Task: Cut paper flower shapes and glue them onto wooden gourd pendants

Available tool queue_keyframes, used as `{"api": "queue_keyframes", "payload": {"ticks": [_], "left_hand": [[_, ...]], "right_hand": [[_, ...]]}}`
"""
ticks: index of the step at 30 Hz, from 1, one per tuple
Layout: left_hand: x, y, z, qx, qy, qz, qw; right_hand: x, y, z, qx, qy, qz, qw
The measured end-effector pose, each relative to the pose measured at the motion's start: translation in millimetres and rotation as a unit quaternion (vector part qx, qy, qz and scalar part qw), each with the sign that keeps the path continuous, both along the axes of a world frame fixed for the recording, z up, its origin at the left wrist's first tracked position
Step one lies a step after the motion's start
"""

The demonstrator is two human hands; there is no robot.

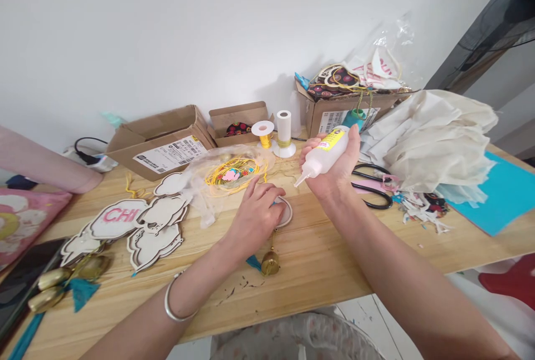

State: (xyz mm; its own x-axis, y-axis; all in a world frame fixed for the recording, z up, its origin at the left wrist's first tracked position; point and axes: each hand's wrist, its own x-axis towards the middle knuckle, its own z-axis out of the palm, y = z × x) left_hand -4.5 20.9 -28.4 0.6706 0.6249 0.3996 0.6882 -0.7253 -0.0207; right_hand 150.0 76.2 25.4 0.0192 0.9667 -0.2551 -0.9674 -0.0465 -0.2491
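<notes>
Cardboard box (161, 138) (labelled) beside smaller box (240, 114).

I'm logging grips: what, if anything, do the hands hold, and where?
The right hand holds the bottle by its body; the left hand covers part of a pale piece, grip unclear.

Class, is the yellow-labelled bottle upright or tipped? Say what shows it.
Tipped: the bottle lies aslant in the right hand, nozzle pointing down and left.

Room runs between bell (270, 263) and right forearm (397, 276); a white spool (284, 126) blocks farther back.
</notes>
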Motion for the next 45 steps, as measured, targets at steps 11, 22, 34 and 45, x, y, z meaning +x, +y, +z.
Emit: {"api": "queue_keyframes", "payload": {"ticks": [11,22,34,45], "left_hand": [[-41.9,-3.0,24.9,-0.181,-0.225,0.075,0.954],[-42.5,-17.0,-5.0,-0.155,-0.022,0.006,0.988],[-24.1,-20.0,-2.7,-0.169,0.056,0.028,0.984],[-25.7,-19.4,-6.0,-0.161,0.041,0.020,0.986]], "right_hand": [[-0.8,1.6,-5.4,-0.006,-0.032,-0.008,0.999],[-6.4,9.3,-20.0,-0.040,-0.050,-0.006,0.998],[-6.4,7.3,-17.0,-0.040,-0.045,0.011,0.998],[-6.0,8.8,-18.1,-0.049,-0.050,0.008,0.998]]}}
